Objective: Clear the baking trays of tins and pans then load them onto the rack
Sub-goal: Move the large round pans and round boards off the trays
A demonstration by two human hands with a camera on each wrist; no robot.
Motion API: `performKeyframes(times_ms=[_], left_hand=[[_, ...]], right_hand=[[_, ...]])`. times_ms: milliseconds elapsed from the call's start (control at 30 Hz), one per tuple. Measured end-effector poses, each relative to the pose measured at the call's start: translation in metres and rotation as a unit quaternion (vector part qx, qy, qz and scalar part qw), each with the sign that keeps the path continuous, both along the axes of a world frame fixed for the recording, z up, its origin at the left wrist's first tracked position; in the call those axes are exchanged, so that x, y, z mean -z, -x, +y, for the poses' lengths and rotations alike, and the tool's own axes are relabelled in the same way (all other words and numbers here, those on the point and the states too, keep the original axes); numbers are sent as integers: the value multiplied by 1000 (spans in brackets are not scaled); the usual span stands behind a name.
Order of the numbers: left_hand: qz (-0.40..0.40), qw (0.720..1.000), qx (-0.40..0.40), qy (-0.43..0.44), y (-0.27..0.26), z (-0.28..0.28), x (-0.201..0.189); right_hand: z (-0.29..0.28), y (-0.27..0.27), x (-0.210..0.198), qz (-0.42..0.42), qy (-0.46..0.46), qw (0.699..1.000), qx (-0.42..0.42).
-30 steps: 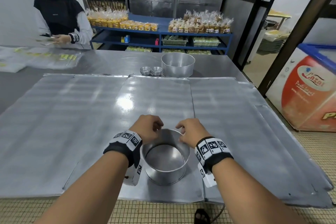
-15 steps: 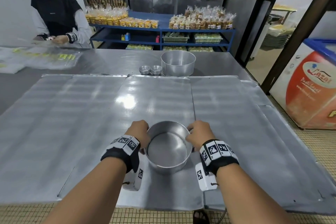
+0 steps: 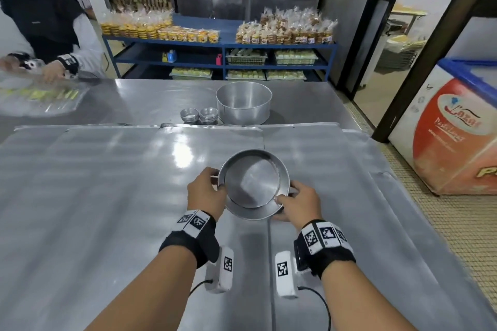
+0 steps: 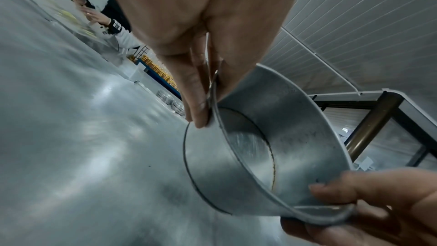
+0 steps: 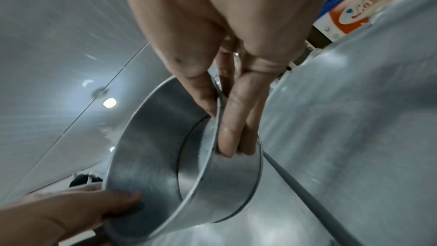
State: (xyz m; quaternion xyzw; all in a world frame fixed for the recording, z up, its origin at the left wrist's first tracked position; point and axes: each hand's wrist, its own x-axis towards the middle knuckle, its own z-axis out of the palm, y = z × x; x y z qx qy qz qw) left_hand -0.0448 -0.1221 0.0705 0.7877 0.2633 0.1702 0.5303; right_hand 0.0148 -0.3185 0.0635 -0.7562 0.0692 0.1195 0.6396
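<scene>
A round metal cake pan [image 3: 254, 183] hangs above the middle baking tray [image 3: 161, 169], tilted with its mouth toward me. My left hand [image 3: 205, 193] pinches its left rim, thumb inside and fingers outside, and the left wrist view shows that grip on the pan [image 4: 272, 147]. My right hand [image 3: 295, 203] holds the right rim the same way, as the right wrist view shows on the pan [image 5: 189, 156]. Both hands [image 4: 201, 104] [image 5: 224, 128] carry the pan clear of the tray. A larger round pan [image 3: 243, 102] and two small tins [image 3: 199, 115] stand on the steel table beyond the trays.
Three flat baking trays lie side by side across the table, the right one [image 3: 336, 169] overhanging its edge. Another person [image 3: 48, 35] works at the far left over plastic bags. Blue shelves [image 3: 220, 45] of packed goods stand behind. A red and white freezer [image 3: 457, 129] stands at right.
The pan stood on the tray near the front edge a second ago. Both hands have since lifted it, carried it forward and tipped its mouth toward me.
</scene>
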Motion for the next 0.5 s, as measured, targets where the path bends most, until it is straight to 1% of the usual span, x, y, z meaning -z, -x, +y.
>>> performKeyframes(times_ms=[67, 133, 267, 400, 500], left_hand=[[-2, 1000, -5, 13, -26, -7, 5], [6, 999, -4, 46, -52, -15, 10], [31, 985, 20, 168, -109, -36, 20], [34, 977, 16, 211, -181, -48, 29], [22, 976, 19, 216, -242, -47, 31]], right_hand=[[-6, -24, 4, 5, -32, 999, 20], [-13, -49, 8, 11, -59, 997, 41], [-20, -106, 23, 12, -91, 993, 69], [-23, -175, 32, 7, -108, 992, 66], [-23, -235, 35, -7, -101, 994, 49]])
